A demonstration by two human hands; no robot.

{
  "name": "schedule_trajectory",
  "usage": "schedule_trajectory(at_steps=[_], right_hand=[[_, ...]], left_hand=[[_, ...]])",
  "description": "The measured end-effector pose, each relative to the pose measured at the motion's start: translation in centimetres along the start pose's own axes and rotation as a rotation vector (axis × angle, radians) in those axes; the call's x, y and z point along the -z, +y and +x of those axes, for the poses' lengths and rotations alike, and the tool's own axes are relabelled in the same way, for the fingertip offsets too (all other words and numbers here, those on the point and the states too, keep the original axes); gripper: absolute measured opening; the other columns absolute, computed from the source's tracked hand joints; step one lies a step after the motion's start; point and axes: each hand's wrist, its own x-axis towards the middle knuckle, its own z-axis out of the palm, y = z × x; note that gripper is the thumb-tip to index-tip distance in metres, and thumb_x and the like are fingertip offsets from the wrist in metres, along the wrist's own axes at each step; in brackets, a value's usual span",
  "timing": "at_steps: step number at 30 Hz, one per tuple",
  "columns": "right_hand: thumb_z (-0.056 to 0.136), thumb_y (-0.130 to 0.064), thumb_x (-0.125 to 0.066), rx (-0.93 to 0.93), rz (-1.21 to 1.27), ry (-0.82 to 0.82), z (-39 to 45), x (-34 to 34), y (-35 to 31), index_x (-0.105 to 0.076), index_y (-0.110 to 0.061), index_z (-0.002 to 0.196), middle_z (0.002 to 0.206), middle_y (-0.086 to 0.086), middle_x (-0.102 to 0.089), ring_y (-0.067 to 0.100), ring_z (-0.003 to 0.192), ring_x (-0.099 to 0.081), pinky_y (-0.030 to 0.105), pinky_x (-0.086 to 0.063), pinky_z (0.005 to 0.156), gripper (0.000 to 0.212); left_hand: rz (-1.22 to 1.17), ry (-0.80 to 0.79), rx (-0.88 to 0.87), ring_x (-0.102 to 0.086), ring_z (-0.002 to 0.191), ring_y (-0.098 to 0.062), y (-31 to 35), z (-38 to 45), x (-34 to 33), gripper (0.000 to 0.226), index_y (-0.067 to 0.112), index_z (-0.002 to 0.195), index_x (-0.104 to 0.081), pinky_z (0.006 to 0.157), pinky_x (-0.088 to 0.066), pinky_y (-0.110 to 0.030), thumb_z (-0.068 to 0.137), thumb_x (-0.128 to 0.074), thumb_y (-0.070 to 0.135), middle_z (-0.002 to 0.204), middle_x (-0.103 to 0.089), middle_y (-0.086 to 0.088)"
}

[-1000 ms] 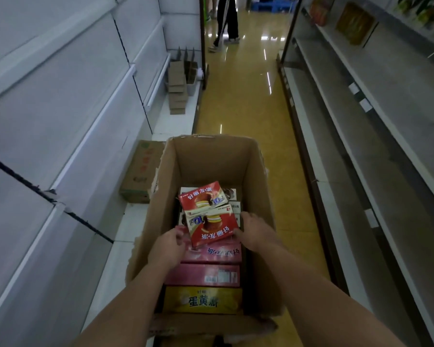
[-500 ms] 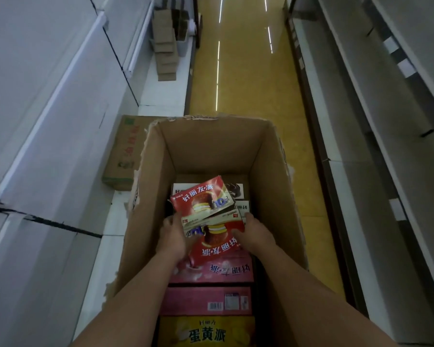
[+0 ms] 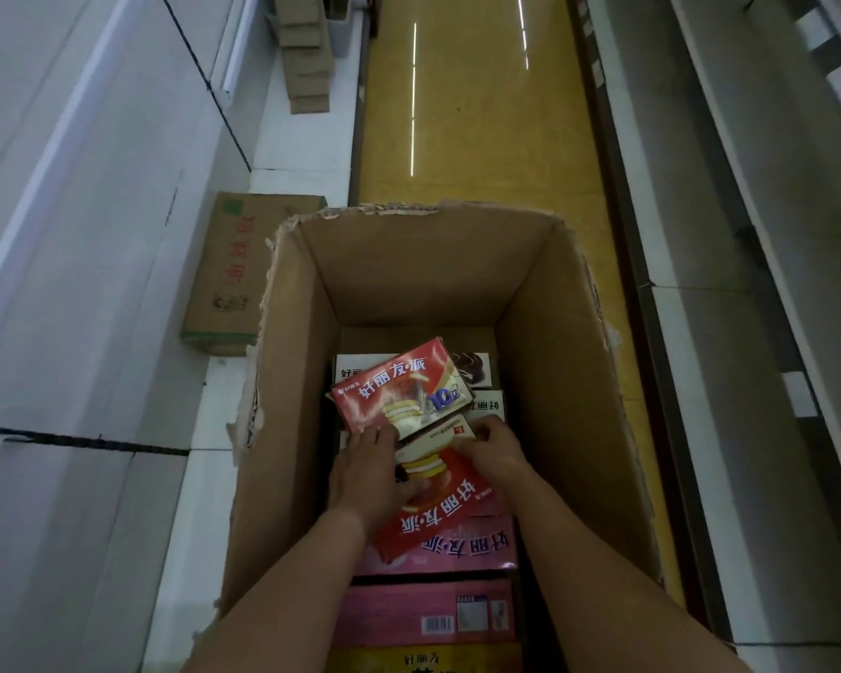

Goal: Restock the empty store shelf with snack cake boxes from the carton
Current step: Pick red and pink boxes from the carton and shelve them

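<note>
- Two red boxes [image 3: 411, 395] sit mid-frame inside the carton [image 3: 569, 361], between both hands.
- Left hand [image 3: 365, 473] grips their left edge.
- Right hand [image 3: 498, 449] pinches their right edge.

Both forearms extend forward and downward, converging. Left hand [image 3: 365, 471]: palm down, fingers reaching forward (tips partly hidden). Right hand [image 3: 494, 446]: knuckles up, fingers curled inward towards the left hand.
</note>
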Motion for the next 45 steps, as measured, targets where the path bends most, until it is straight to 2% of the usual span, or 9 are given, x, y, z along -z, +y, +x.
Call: schedule_trajectory(at_steps=[5, 10, 14, 18, 22, 26, 33, 43, 45], right_hand=[[0.089, -0.008, -0.063, -0.031, 0.219, -0.119, 0.0, 0.7, -2.1, -0.056, -0.016, 0.105, 0.113, 0.014, -0.061, 0.032, 0.095, -0.067, 0.046, -0.057, 0.08, 0.019], [0.081, -0.032, -0.074, 0.023, 0.185, 0.283, 0.8, -0.6, -2.8, -0.04, -0.015, 0.137, 0.133, 0.011, -0.051, 0.03, 0.117, -0.055, 0.047, -0.051, 0.094, 0.068], [0.083, -0.04, -0.07, -0.098, 0.245, 0.108, -0.2, -2.3, -2.4, -0.041, -0.011, 0.137, 0.129, 0.012, -0.056, 0.029, 0.112, -0.057, 0.04, -0.045, 0.089, 0.068], [0.089, -0.028, -0.066, -0.107, 0.321, 0.054, 0.1, -1.8, -3.0, -0.055, -0.012, 0.119, 0.112, 0.011, -0.064, 0.025, 0.096, -0.06, 0.037, -0.049, 0.084, 0.036], [0.095, -0.03, -0.058, -0.035, 0.313, 0.117, 1.5, -1.2, -4.3, -0.051, -0.014, 0.13, 0.118, 0.012, -0.063, 0.03, 0.104, -0.062, 0.046, -0.051, 0.092, 0.04], [0.095, -0.033, -0.057, 0.004, 0.252, 0.058, 2.3, -1.7, -5.8, -0.048, -0.02, 0.13, 0.118, 0.009, -0.061, 0.028, 0.103, -0.062, 0.043, -0.052, 0.086, 0.038], [0.092, -0.035, -0.059, 0.02, 0.077, 0.0, 1.8, -2.3, -6.2, -0.052, -0.02, 0.129, 0.122, 0.009, -0.062, 0.031, 0.107, -0.062, 0.051, -0.049, 0.096, 0.04], [0.067, -0.054, -0.069, -0.037, 0.104, 0.142, 2.0, 1.0, -3.4, -0.06, -0.024, 0.12, 0.134, 0.005, -0.05, 0.03, 0.118, -0.051, 0.05, -0.045, 0.1, 0.062], [0.08, -0.045, -0.068, -0.052, 0.177, 0.05, 0.6, 1.5, -4.2, -0.057, -0.021, 0.112, 0.119, 0.009, -0.062, 0.029, 0.103, -0.062, 0.047, -0.05, 0.093, 0.042]], left_hand=[[-0.168, -0.084, 0.051, -0.053, 0.105, -0.014, 0.1, 1.3, 2.1, 0.044, 0.026, 0.109, -0.049, 0.089, -0.048, -0.035, 0.08, -0.066, 0.053, 0.114, -0.055, 0.004], [-0.677, -0.047, 0.206, -0.06, 0.104, -0.02, 0.9, 2.0, 2.7, 0.03, 0.029, 0.116, -0.04, 0.086, -0.052, -0.039, 0.093, -0.057, 0.036, 0.113, -0.056, 0.006], [-1.024, 0.025, 0.355, -0.058, 0.114, -0.028, 1.9, 2.3, 2.0, 0.041, 0.023, 0.127, -0.04, 0.095, -0.049, -0.052, 0.093, -0.055, 0.04, 0.122, -0.056, -0.001], [-1.008, 0.041, 0.347, -0.057, 0.11, -0.025, 2.2, 3.1, 2.0, 0.034, 0.021, 0.12, -0.047, 0.091, -0.05, -0.042, 0.095, -0.047, 0.045, 0.126, -0.056, -0.009], [-0.533, 0.266, 0.441, -0.029, 0.137, -0.031, 0.9, 3.5, 2.1, 0.061, 0.012, 0.144, -0.032, 0.107, -0.032, -0.044, 0.095, -0.048, 0.045, 0.15, -0.028, -0.014], [-0.868, 0.249, 0.559, -0.023, 0.142, -0.033, 0.6, 3.8, 0.6, 0.08, 0.013, 0.153, 0.003, 0.114, -0.026, -0.045, 0.097, -0.051, 0.032, 0.157, -0.014, -0.015], [-1.207, 0.263, 0.791, -0.062, 0.106, -0.033, -0.6, 4.9, -1.0, 0.062, 0.015, 0.128, -0.05, 0.092, -0.05, -0.052, 0.073, -0.066, 0.04, 0.125, -0.061, -0.01], [-1.186, 0.196, 0.684, -0.065, 0.099, -0.031, 0.4, 2.8, 0.9, 0.036, 0.008, 0.117, -0.049, 0.09, -0.052, -0.051, 0.092, -0.059, 0.032, 0.115, -0.064, -0.012], [-1.167, 0.206, 0.681, -0.063, 0.102, -0.033, 0.9, 2.6, 1.6, 0.036, 0.01, 0.12, -0.047, 0.092, -0.05, -0.052, 0.095, -0.054, 0.034, 0.114, -0.063, -0.012]])
